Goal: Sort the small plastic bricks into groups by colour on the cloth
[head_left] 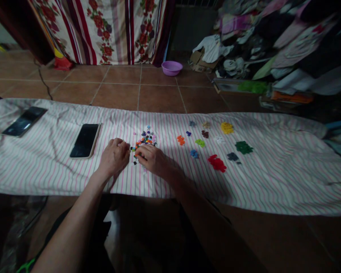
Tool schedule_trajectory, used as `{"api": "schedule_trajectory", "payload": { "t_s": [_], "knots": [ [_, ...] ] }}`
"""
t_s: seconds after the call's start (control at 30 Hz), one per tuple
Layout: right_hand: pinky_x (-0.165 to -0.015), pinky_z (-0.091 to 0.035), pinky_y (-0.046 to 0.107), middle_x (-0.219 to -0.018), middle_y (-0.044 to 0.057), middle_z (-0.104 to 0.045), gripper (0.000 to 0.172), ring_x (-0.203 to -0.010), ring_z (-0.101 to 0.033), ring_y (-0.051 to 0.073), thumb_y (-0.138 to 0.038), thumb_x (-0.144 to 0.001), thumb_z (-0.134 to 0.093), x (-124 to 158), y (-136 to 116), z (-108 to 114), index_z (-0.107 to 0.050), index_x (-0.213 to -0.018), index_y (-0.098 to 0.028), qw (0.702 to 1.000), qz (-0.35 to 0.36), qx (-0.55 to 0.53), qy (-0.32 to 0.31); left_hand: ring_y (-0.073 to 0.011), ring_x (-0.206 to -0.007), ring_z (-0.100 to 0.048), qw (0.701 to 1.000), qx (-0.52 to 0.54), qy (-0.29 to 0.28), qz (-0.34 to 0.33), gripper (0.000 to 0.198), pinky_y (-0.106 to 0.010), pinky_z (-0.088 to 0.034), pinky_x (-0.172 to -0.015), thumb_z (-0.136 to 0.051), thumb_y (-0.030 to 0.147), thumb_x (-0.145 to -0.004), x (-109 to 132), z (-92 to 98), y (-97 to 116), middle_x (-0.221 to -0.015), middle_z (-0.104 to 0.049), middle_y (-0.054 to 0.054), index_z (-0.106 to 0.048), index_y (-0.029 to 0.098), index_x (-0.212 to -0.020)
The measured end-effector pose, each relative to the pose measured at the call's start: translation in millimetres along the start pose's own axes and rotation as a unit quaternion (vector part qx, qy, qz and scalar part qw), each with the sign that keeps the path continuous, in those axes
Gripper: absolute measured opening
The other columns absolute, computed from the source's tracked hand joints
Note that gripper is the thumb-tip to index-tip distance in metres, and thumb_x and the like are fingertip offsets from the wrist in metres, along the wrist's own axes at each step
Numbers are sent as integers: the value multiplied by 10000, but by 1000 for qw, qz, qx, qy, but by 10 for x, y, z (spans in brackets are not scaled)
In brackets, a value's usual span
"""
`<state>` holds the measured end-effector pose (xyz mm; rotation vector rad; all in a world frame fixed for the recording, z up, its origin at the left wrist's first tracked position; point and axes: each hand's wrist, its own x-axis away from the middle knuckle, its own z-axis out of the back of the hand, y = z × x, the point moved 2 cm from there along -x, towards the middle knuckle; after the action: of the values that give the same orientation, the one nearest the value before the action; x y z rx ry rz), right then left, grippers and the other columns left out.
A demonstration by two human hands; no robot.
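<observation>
A mixed pile of small coloured pieces (148, 139), too small to name exactly, lies on the striped cloth (116, 125). At the pile's left edge is my left hand (115, 156), its fingers curled together; whatever they hold, if anything, is hidden. My right hand (153, 159) reaches over the near side of the pile with fingers bent in a pinch, and I cannot make out what is between them. To the right, similar pieces sit in single-colour heaps: red (217, 163), dark green (243, 147), yellow (226, 127), orange (180, 140), blue (194, 153) and several others.
Left of my hands lies a phone (85, 140), with a second dark-screened device (25, 121) farther left. Beyond the cloth are a tiled floor (116, 89), a purple basin (172, 68) and a floral curtain (108, 30). Clothes (261, 38) are heaped at the back right.
</observation>
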<state>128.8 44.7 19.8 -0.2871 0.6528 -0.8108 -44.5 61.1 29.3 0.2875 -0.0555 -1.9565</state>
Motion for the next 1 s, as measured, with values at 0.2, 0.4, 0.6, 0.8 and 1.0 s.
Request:
{"api": "schedule_trajectory", "payload": {
  "t_s": [0.2, 0.4, 0.6, 0.8, 1.0],
  "knots": [
    [-821, -457, 321, -883, 55, -653, 108, -886, -591, 193, -95, -900, -538, 76, 61, 77, -589, -889, -189, 1000, -6, 8, 14, -259, -995, -539, 1000, 8, 4, 3, 201, -397, -480, -872, -469, 298, -902, -2, -6, -6, -1028, -605, -104, -641, 206, -948],
    [-816, -464, 331, -912, 73, -661, 135, -882, -590, 202, -104, -897, -528, 152, 182, 97, -636, -937, -174, 999, -11, 29, 41, -270, -1013, -532, 1000, 9, -12, 8, 229, -399, -479, -891, -463, 316, -914, -4, -1, -7, -1059, -606, -115, -642, 192, -983],
    [-818, -461, 339, -905, 71, -656, 151, -874, -587, 207, -122, -878, -527, 190, 253, 213, -656, -920, -189, 996, -51, 48, 59, -269, -997, -536, 1000, -7, -7, 4, 226, -409, -487, -887, -455, 316, -913, -8, -2, -11, -1051, -612, -113, -640, 202, -976],
    [-788, -452, 321, -844, 60, -655, 115, -815, -587, 200, -143, -858, -533, 273, 367, 438, -636, -858, -193, 989, -95, 66, 90, -262, -996, -542, 1000, -4, -9, 3, 211, -420, -491, -888, -468, 309, -903, -13, -7, -20, -1056, -609, -116, -642, 205, -962],
    [-767, -444, 311, -797, 51, -646, 117, -768, -583, 199, -186, -880, -516, 419, 538, 625, -624, -835, -197, 977, -144, 107, 112, -260, -991, -543, 1000, -13, -6, -6, 234, -428, -494, -894, -448, 314, -915, -8, -12, -23, -1055, -613, -119, -642, 197, -975]
  ]
}}
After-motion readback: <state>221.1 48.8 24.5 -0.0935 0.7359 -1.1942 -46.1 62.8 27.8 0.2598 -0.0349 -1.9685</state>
